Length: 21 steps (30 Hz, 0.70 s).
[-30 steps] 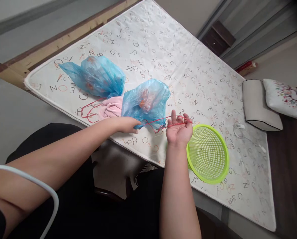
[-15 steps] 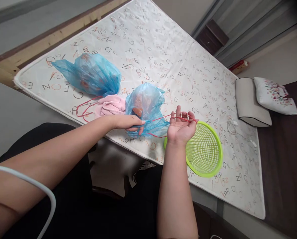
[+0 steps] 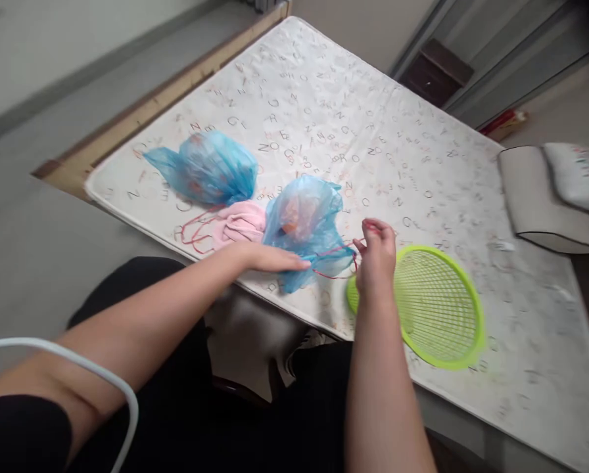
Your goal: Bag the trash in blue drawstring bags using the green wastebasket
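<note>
My left hand [image 3: 278, 259] is closed on the gathered neck of a blue plastic bag [image 3: 307, 210], thumb on top. Orange-toned contents show through the bag's thin film. A thin red string [image 3: 330, 276] runs from that neck to my right hand [image 3: 376, 253], whose curled fingers hold it. Left of this bag lies a bunched pink cloth [image 3: 239, 225], a loose red string beside it. Further left a second full blue plastic bag [image 3: 215, 169] rests on its side. Just right of my right hand, a lime green mesh basket [image 3: 476, 309] lies tipped, its opening facing right.
Everything lies on a white mattress [image 3: 334, 85] printed with letters, its near edge by my lap. A beige bolster [image 3: 536, 197] and a white patterned cushion [image 3: 578, 174] are at the right. A dark bedside cabinet [image 3: 435, 72] stands behind. A pale cable [image 3: 92, 371] crosses my left arm.
My right hand has turned from palm up to fingers curled, with the string now slacker between the hands. The view has shifted, so the scene sits further right and lower.
</note>
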Tool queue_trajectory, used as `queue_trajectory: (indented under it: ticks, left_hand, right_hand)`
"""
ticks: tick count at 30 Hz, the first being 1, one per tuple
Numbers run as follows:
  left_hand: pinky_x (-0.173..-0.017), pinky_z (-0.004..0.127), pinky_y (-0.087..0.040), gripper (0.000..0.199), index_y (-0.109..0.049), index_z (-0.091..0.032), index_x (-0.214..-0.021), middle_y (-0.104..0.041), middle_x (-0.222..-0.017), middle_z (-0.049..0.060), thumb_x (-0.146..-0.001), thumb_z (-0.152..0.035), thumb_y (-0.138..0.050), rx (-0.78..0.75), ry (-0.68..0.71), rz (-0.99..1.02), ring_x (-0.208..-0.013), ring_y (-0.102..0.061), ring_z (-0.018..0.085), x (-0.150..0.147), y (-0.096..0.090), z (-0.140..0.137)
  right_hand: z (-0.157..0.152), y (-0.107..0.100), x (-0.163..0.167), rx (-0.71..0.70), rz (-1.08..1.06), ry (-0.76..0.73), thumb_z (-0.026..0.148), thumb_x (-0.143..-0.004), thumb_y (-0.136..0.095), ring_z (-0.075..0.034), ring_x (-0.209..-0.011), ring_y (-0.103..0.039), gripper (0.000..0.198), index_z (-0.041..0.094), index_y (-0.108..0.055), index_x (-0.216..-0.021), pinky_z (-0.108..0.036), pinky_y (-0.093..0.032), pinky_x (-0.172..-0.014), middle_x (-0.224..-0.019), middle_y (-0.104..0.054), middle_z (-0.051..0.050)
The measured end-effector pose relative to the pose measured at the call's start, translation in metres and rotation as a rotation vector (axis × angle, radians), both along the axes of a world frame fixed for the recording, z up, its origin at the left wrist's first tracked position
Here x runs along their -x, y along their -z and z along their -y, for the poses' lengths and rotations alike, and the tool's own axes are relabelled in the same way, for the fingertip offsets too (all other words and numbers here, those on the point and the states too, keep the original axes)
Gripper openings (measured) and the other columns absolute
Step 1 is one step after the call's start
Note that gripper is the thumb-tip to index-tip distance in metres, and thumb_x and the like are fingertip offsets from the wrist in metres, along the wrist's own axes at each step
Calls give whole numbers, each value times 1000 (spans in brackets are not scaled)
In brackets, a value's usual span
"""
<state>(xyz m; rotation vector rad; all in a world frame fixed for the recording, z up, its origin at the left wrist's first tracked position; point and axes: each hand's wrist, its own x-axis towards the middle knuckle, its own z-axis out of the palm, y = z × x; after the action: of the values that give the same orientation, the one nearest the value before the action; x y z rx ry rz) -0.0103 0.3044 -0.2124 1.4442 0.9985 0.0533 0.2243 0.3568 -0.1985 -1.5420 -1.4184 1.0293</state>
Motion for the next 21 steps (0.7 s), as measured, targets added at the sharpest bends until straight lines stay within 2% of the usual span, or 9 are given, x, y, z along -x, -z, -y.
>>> queue_trajectory:
  ticks: [2, 4, 6, 7, 10, 15, 17, 21]
  left_hand:
    - [-119, 41, -32, 84, -54, -23, -147, -50, -157, 9, -87, -81, -42, -25, 99, -216, -141, -47, 32, -2, 2, 4]
    - [-118, 47, -32, 94, -48, -21, -153, -46, -159, 13, -84, -85, -42, -32, 168, -345, -143, -46, 36, -2, 6, 6]
    - [-116, 48, -36, 97, -46, -19, -154, -48, -157, 15, -83, -85, -40, -55, 195, -366, -140, -49, 37, 0, 10, 7]
    - [-115, 48, -38, 96, -45, -20, -155, -50, -156, 15, -84, -85, -39, -75, 197, -352, -138, -51, 37, 0, 11, 7]
    - [-111, 48, -41, 92, -48, -23, -153, -56, -151, 13, -84, -84, -39, -117, 190, -324, -133, -56, 35, 2, 13, 6]
    - [-111, 48, -42, 83, -52, -24, -148, -59, -147, 13, -86, -79, -44, -110, 188, -374, -130, -58, 35, 4, 13, 7]
    - [-110, 48, -43, 80, -53, -25, -147, -59, -147, 13, -87, -77, -45, -113, 195, -383, -130, -59, 35, 4, 12, 8]
    - [-107, 47, -46, 80, -50, -21, -149, -60, -146, 16, -88, -74, -46, -140, 216, -405, -129, -59, 36, 3, 8, 8]
  right_hand:
    - [5, 6, 2, 192, 168, -212, 48, -92, -48, -26, -114, -64, 39, 25, -60, -121, -41, -53, -93, -120, -67, -9]
    - [12, 12, 6, 390, 300, -513, 49, -94, -49, -26, -101, -68, 38, 23, -63, -118, -41, -53, -90, -109, -71, -9]
    - [20, 17, 11, 485, 430, -758, 48, -95, -50, -27, -103, -67, 38, 22, -66, -118, -42, -51, -93, -113, -72, -11]
    - [22, 18, 13, 491, 496, -812, 47, -95, -51, -29, -109, -66, 39, 21, -66, -119, -42, -49, -96, -119, -71, -12]
    - [24, 19, 17, 454, 585, -770, 46, -97, -49, -31, -122, -61, 44, 19, -62, -130, -42, -46, -102, -135, -65, -15]
    - [23, 14, 19, 392, 547, -719, 46, -99, -46, -32, -125, -58, 46, 18, -59, -133, -43, -43, -103, -140, -62, -16]
    - [25, 11, 21, 393, 546, -736, 44, -98, -49, -32, -122, -60, 43, 18, -61, -129, -42, -45, -100, -136, -64, -16]
    - [36, 6, 35, 379, 582, -792, 43, -99, -47, -26, -98, -66, 32, 20, -67, -108, -35, -47, -82, -111, -73, -11]
